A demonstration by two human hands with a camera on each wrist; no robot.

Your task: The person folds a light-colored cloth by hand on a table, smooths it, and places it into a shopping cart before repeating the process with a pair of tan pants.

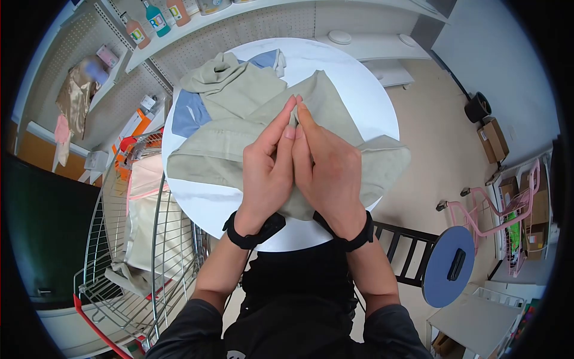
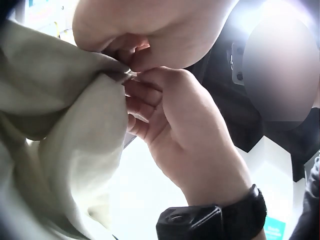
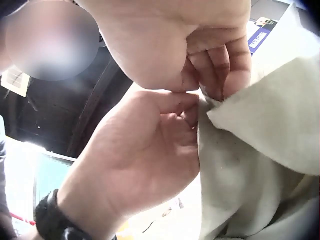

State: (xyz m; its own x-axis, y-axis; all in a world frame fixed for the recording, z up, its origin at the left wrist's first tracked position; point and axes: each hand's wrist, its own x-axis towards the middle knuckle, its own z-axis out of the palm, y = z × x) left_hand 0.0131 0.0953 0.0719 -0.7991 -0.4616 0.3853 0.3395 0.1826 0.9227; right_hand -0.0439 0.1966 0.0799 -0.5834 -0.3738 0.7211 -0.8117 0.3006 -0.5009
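Grey-green cloth (image 1: 221,143): matt, creased; tabletop (image 1: 359,78): smooth, marble-patterned; wire cart (image 1: 155,251) at eight o'clock: shiny metal; fabric (image 1: 70,96) at ten o'clock: glossy, satin-like.

Fingers (image 2: 142,93) pinching cloth (image 2: 85,145) (pale), black wristband (image 2: 242,215)

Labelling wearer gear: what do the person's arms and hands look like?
Left hand and right hand: no gloves. Left wristband and right wristband: both black, with a boxy black unit. Left sleeve and right sleeve: dark, plain, ending around the elbows; forearms uncovered.
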